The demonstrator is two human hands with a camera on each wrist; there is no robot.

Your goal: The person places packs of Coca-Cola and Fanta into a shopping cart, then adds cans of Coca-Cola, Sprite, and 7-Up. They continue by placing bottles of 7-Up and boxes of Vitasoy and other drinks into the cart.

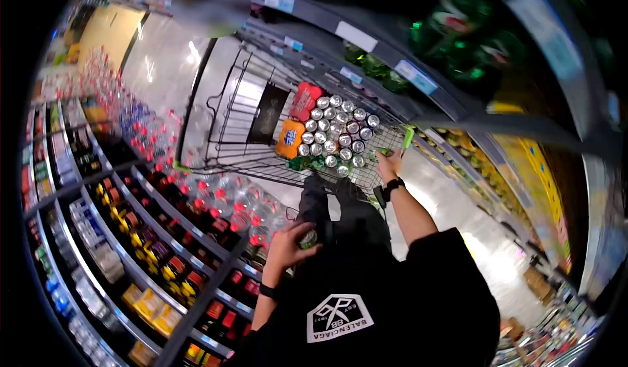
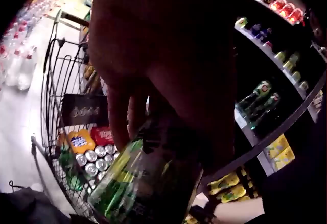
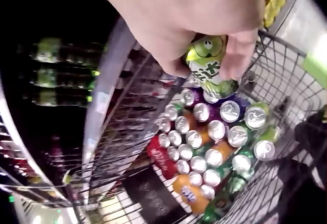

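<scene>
My left hand (image 1: 288, 246) curls round a green drink container (image 1: 307, 239) in front of my body. Close up in the left wrist view, this container (image 2: 148, 183) is dark and shiny, partly covered by the hand. Over the cart, near its green-ended handle, my right hand (image 1: 390, 166) grips a light-green can (image 3: 208, 68) with a smiling fruit and white lettering, thumb on one side and fingers on the other. Rows of upright cans (image 3: 216, 129) stand below it in the wire cart (image 1: 226, 141). The held can hangs just above their tops, tilted.
A red pack (image 1: 305, 101), an orange pack (image 1: 290, 138) and green bottles (image 1: 306, 163) lie by the cans. A dark panel (image 1: 265, 113) hangs inside the cart. Shelves of drinks line both sides, with clear red-capped bottles (image 1: 239, 203) at left.
</scene>
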